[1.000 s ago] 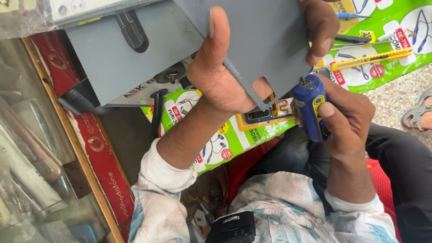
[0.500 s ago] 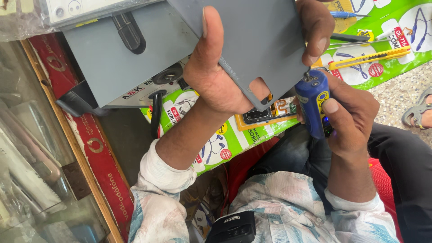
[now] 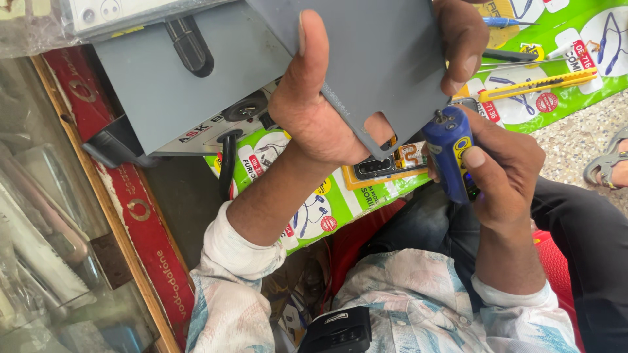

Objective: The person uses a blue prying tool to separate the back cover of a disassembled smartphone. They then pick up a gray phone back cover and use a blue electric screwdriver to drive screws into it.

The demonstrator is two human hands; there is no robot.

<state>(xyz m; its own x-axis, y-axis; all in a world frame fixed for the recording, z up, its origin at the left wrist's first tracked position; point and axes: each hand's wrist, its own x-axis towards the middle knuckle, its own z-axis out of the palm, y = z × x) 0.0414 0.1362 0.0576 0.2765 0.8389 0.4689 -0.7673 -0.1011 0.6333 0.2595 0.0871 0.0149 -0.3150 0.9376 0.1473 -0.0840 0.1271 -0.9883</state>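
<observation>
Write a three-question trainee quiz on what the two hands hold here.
1. True or false: the left hand grips the grey cover.
2. Which colour is the tool in the right hand? A red, B blue, C white.
3. Fill in: the yellow cutter lies on the ____ mat.

Key: 1 true; 2 B; 3 green.

Left hand [image 3: 327, 111]: reaching up and forward, thumb pressing flat, fingers curling over the far edge, gripping.
Right hand [image 3: 500, 170]: closing in a fist-like grip, thumb lying on top.
Forearms: both bare below pushed-up pale patterned sleeves, angling upward from the lap.
</observation>
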